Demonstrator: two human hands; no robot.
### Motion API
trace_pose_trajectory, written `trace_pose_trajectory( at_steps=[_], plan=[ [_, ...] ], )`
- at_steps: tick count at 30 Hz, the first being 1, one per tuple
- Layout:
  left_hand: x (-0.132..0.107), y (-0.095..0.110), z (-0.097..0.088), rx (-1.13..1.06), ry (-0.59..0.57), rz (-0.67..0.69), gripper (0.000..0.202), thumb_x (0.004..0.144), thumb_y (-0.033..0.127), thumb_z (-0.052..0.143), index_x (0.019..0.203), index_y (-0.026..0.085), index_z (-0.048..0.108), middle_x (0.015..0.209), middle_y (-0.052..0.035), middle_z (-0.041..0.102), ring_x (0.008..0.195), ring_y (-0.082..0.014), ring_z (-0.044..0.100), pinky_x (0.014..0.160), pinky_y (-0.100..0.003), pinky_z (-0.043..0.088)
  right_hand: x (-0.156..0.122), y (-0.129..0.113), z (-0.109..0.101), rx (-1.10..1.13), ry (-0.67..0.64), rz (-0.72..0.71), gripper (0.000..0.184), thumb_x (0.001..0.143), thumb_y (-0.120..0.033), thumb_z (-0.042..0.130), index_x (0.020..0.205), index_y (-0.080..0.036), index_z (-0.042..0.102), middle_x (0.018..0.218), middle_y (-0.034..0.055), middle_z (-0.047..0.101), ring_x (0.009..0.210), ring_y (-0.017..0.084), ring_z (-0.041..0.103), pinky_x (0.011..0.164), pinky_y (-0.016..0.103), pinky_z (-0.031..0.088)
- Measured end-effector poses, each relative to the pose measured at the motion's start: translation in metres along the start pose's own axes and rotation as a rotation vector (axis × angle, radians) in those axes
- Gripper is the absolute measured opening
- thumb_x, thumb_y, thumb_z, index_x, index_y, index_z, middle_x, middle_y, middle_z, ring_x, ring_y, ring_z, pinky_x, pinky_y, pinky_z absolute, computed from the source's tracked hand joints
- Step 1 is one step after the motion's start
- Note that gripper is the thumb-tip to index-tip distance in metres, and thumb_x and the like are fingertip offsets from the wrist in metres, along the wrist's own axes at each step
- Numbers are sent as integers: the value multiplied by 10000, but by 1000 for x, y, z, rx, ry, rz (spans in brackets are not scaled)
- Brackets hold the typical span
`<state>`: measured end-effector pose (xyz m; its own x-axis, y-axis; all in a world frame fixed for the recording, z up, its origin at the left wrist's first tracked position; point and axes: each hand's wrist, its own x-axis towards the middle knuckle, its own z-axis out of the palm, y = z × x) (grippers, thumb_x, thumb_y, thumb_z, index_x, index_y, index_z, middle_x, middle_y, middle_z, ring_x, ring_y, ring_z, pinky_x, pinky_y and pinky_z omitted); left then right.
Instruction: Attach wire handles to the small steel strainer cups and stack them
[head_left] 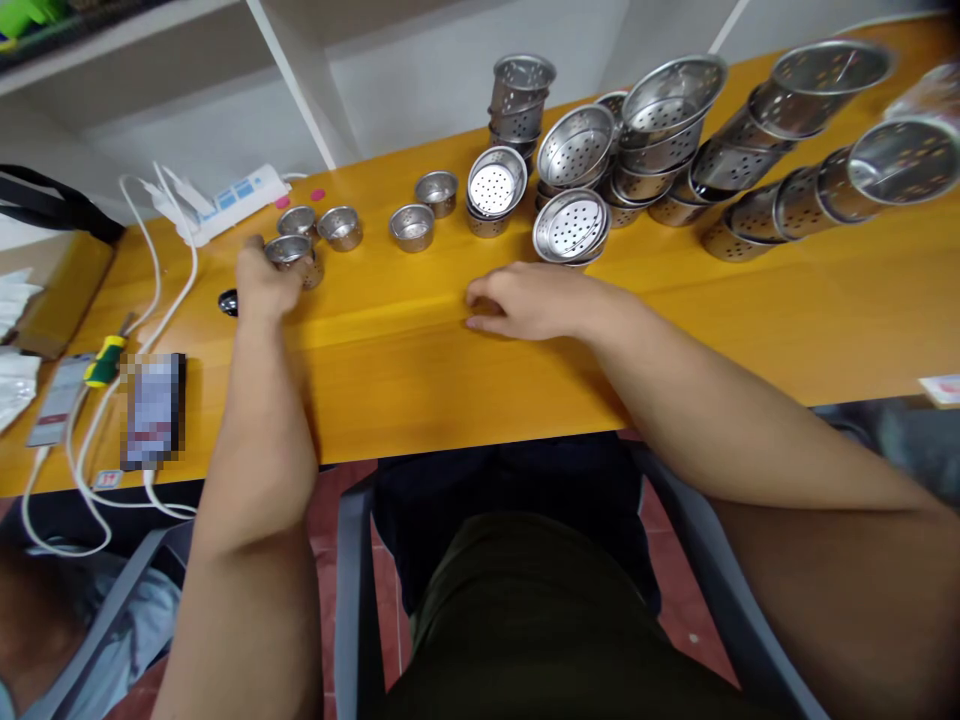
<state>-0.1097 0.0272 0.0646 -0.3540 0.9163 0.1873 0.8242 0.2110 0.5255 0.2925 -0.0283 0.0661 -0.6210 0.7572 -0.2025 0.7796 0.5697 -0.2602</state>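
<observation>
My left hand point(264, 285) is closed round a small perforated steel cup point(291, 252) on the yellow table point(450, 370), near its far left. Two similar small cups point(297, 219) point(340, 227) stand just behind it, and two more point(412, 226) point(437, 191) sit further right. My right hand point(525, 300) lies on the table in the middle, fingers loosely curled, holding nothing, just in front of a perforated steel basket point(571, 226).
Stacks of steel strainer baskets point(660, 130) fill the table's far right, some lying in long rows point(795, 170). A white power strip point(225, 203) with cables, a screwdriver point(105, 360), a black knob point(228, 301) and papers lie at the left.
</observation>
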Motion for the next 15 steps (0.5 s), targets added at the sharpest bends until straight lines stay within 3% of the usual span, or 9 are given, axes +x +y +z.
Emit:
trace_pose_trajectory(
  at_steps=[2,6,9,13,15],
  plan=[
    [-9,12,-5,3,28,-50,539,993,70,962,917,253,460,883,96,445,813,-109,358,737,-339,260,1,-1,0,9,7,-13,350,1265,-470,709,1423,-212,885,1361,160,924,1182,366,842,859,441,475],
    [-15,20,-8,-56,74,-26,475,996,76,953,938,242,512,929,80,531,856,-122,458,778,-331,308,2,-2,1,12,8,-19,337,1271,-460,710,1422,-202,867,1375,161,923,1189,359,845,846,436,466],
    [-15,19,-6,-83,80,-41,487,959,44,932,949,260,496,938,75,539,873,-145,479,821,-341,338,2,-2,1,16,3,-21,329,1270,-461,717,1404,-202,867,1339,158,924,1172,355,844,842,432,463],
    [-11,10,-2,-27,27,-25,419,1045,133,909,919,248,526,879,76,479,848,-148,390,842,-358,344,1,-3,1,28,6,-24,299,1258,-455,727,1357,-219,881,1245,138,922,1095,338,834,833,423,453],
    [-8,4,0,-37,34,-15,379,1051,132,921,993,234,561,931,72,509,878,-142,419,890,-354,384,1,-4,0,32,15,-25,276,1249,-438,737,1337,-224,888,1237,132,921,1069,327,827,838,421,450]
  ],
)
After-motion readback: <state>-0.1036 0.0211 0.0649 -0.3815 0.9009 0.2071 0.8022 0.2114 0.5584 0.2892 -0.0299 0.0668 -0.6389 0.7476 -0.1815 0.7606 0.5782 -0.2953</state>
